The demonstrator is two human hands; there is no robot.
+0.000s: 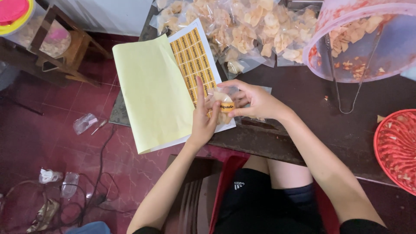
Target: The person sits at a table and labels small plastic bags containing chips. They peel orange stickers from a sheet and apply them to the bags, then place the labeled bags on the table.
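Note:
My left hand [203, 117] and my right hand [255, 100] hold a small clear bag of pale chips [221, 96] between them, above the table's front edge. An orange sticker [227, 106] sits on the bag's front, with my left fingers pressed against it. Just to the left lies a sheet of orange stickers [193, 56], partly covered by a folded-back yellow backing paper [151, 91].
Several filled clear chip bags [242, 30] are piled at the back of the dark table [312, 112]. A pink tub with chips [368, 39] and metal tongs [342, 78] stands at right, a red basket [396, 147] below it. Wooden stool [65, 47], cables and plastic scraps lie on the red floor.

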